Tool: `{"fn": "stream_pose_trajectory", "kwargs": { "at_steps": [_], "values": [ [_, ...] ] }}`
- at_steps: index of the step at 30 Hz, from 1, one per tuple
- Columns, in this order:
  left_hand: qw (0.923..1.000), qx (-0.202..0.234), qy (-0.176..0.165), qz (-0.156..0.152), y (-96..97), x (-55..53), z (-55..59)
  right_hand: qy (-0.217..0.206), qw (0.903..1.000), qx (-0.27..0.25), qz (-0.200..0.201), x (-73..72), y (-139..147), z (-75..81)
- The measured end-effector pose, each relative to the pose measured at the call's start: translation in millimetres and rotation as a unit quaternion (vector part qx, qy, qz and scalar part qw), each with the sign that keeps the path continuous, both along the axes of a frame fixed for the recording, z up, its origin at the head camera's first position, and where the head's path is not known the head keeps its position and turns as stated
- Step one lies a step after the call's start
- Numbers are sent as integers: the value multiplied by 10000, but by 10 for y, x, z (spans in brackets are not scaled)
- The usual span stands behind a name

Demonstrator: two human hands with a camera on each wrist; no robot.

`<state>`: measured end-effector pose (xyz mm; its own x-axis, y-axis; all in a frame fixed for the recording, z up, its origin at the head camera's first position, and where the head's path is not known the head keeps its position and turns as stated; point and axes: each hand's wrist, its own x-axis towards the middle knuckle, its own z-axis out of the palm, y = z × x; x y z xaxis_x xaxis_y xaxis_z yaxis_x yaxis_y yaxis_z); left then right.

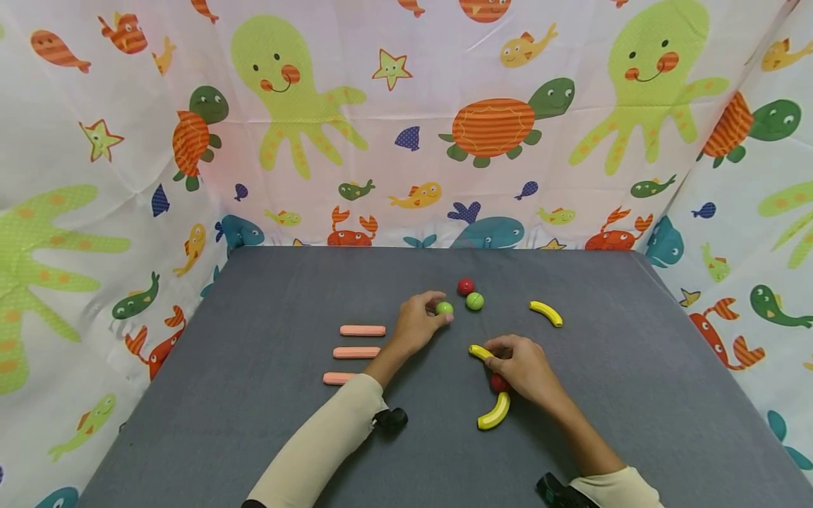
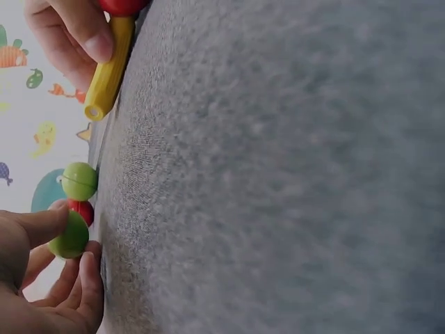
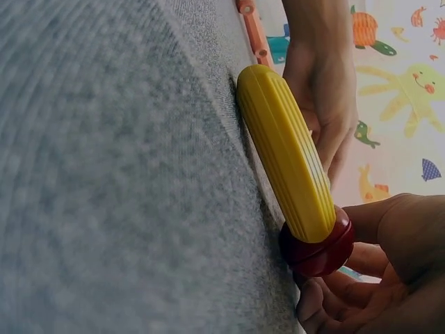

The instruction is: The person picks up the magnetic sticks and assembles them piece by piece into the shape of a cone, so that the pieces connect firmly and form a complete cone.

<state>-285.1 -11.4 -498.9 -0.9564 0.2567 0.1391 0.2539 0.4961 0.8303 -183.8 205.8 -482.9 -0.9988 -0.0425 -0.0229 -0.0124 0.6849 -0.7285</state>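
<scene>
Between thumb and fingers, my left hand [image 1: 414, 324] holds a light green ball [image 1: 444, 308], also seen in the left wrist view [image 2: 69, 236]. A second green ball [image 1: 474, 301] and a red ball [image 1: 466, 286] lie just beyond it. My right hand [image 1: 524, 367] pinches a curved yellow rod [image 1: 479, 352], its far end sticking out past the fingertips. Below those fingers is another red ball [image 1: 499, 383], partly covered by the hand in the head view. Against this ball sits a second curved yellow rod [image 3: 286, 153], which bends toward me on the table.
Left of my left arm lie three straight pink rods, the far one [image 1: 362, 330], the middle one [image 1: 356, 352] and the near one [image 1: 338, 378], partly behind the forearm. Another curved yellow rod [image 1: 546, 314] rests at the right. A sea-animal curtain [image 1: 406, 106] surrounds the grey table [image 1: 267, 437].
</scene>
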Motion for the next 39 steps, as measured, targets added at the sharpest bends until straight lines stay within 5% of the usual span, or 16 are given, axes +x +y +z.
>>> {"fn": "stream_pose_trajectory", "kwargs": {
  "at_steps": [6, 21, 39],
  "values": [
    [9994, -97, 106, -308, -52, 96, 9, 39, 10000, 49, 3, 6, 11, -10],
    [9962, 7, -285, -819, -108, 356, 116, 72, 9999, 107, 91, 20, 21, 21],
    [9920, -321, -149, -1210, -31, 453, 92, 195, 9997, 109, 35, 21, 10, 10]
  ]
}}
